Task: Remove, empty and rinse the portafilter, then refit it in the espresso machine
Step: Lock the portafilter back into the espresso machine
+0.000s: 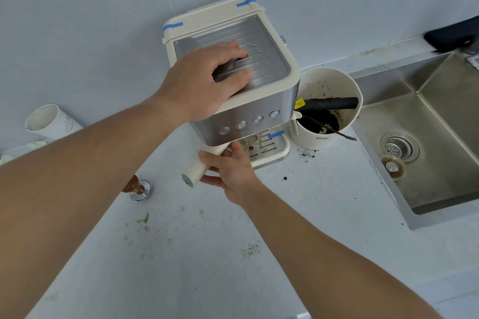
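The cream and steel espresso machine (261, 109) stands on the counter against the wall. My left hand (204, 80) lies flat on its ribbed steel top, fingers spread, pressing down. The portafilter's cream handle (197, 169) sticks out from under the machine's front toward the lower left. My right hand (228, 171) is wrapped around that handle from the right side. The portafilter's basket end is hidden under the machine's front panel.
A cream knock box (326, 134) with black bar, coffee grounds and a spoon stands right of the machine. The steel sink (425, 142) with drain and loose plug lies at the right. A wood-handled tamper (138, 188) and a paper cup (49, 122) sit at the left. Grounds speckle the counter (298, 215).
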`<action>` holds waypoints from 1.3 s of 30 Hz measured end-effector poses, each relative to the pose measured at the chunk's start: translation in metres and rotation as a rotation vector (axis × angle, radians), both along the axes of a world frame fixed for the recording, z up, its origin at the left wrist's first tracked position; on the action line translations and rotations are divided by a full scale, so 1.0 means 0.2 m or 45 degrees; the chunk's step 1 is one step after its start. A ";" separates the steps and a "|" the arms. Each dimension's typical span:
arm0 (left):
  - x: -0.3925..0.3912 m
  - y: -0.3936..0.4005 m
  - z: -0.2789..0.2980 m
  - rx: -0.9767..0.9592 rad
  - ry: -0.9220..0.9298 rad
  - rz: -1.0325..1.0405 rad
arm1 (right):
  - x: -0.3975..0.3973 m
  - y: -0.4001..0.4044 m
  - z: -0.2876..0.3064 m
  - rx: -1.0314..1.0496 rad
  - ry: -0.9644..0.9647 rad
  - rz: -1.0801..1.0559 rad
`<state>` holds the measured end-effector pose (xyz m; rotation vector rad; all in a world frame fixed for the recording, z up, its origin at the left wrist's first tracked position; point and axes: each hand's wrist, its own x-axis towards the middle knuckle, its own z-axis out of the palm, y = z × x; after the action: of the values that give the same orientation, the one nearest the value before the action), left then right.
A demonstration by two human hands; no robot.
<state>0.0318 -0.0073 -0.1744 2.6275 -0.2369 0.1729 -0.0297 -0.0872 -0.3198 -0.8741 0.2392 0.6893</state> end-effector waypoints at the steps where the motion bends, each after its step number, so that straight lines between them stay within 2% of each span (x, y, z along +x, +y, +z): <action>1: 0.00 0.00 0.00 0.002 0.001 -0.001 | 0.00 0.01 0.00 0.021 0.000 -0.001; 18: 0.00 0.00 0.00 0.015 -0.003 -0.011 | 0.01 0.15 -0.02 0.001 0.041 -0.196; 39: 0.01 0.01 -0.01 0.004 -0.010 -0.019 | 0.03 0.27 -0.01 -0.034 0.059 -0.292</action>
<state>0.0340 -0.0056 -0.1759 2.6276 -0.2596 0.1782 -0.0246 -0.0330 -0.3215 -0.8415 0.3849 0.4939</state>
